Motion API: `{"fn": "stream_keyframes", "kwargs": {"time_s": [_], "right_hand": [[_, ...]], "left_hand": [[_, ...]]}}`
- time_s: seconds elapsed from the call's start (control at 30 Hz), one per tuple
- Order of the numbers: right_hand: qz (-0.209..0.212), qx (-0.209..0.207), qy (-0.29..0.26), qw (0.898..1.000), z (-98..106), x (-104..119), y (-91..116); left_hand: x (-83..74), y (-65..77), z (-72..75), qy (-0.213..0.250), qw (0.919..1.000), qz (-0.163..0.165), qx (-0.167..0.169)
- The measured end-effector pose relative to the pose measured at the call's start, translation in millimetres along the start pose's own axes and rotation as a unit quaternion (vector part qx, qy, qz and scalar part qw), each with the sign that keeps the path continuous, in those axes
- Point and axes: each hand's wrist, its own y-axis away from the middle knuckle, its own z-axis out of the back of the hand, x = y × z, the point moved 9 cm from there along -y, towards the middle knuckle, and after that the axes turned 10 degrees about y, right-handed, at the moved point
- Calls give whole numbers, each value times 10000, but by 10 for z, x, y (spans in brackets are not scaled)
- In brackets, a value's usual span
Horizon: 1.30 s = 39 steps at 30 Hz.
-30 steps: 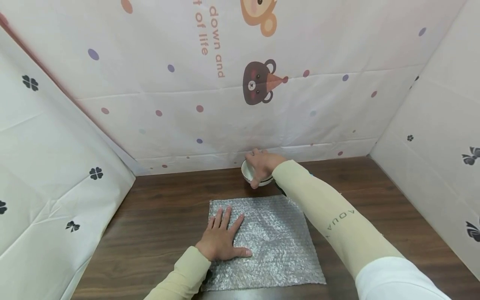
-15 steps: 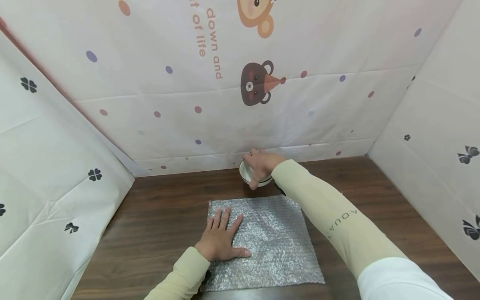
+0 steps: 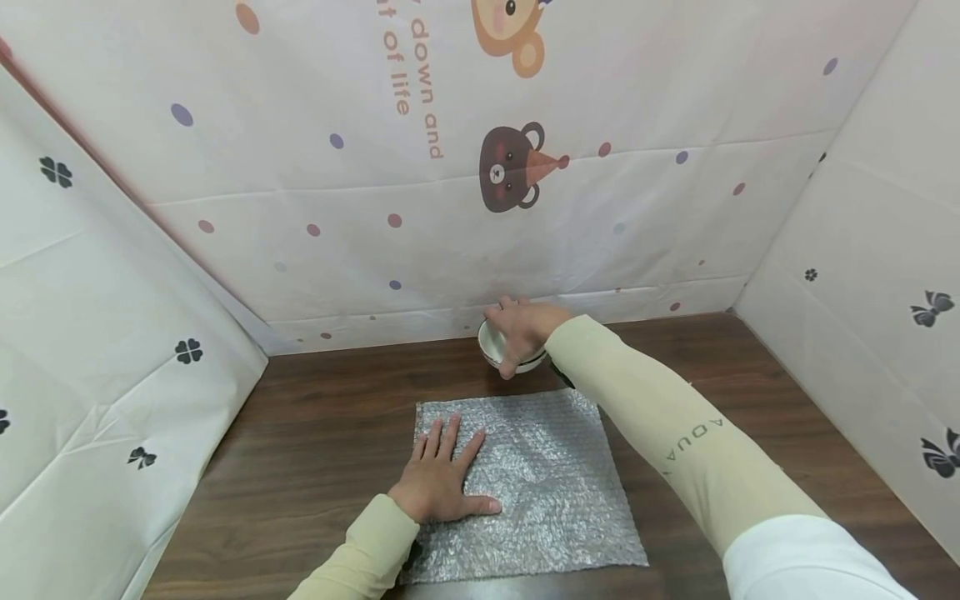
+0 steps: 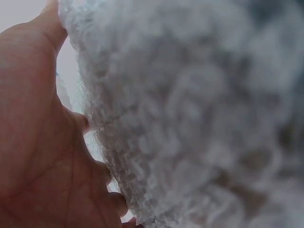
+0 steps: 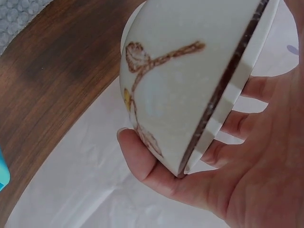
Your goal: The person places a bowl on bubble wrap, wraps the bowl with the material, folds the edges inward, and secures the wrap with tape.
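A square sheet of bubble wrap (image 3: 551, 475) lies flat on the wooden table. My left hand (image 3: 438, 483) rests palm down on its left part, fingers straight and spread; the left wrist view shows the bubble wrap (image 4: 190, 118) close up and blurred beside the palm. Beyond the sheet, close to the back wall, my right hand (image 3: 522, 329) grips a white bowl (image 3: 492, 343) by its rim. The right wrist view shows the bowl (image 5: 166, 90) with a dark band near the rim and a brown twig pattern; the thumb presses its outside, while the other fingers reach over the rim.
A printed sheet hangs as the back wall (image 3: 337, 258), with white side walls (image 3: 112, 375) left and right. Dark brown wooden table (image 3: 315, 433) surrounds the bubble wrap. A teal object (image 5: 4, 171), mostly cut off, shows at the right wrist view's left edge.
The head view has shifted very slightly, so the scene sits a little further left. Both hands keep their places, the left on the bubble wrap and the right on the bowl.
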Motion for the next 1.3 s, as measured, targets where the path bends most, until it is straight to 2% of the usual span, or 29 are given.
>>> {"fn": "stream_keyframes", "kwargs": {"time_s": [0.6,1.03,1.3], "right_hand": [[65,77,146,9998,74,11,77],[127,149,86,9998,147,21,182],[121,213,231,9994,182,57,262]], "left_hand": [[22,-37,-7,34,10000,22,40],[26,-17,-8,95,9998,98,129],[14,-4,-9,133,9998,69,111]]}}
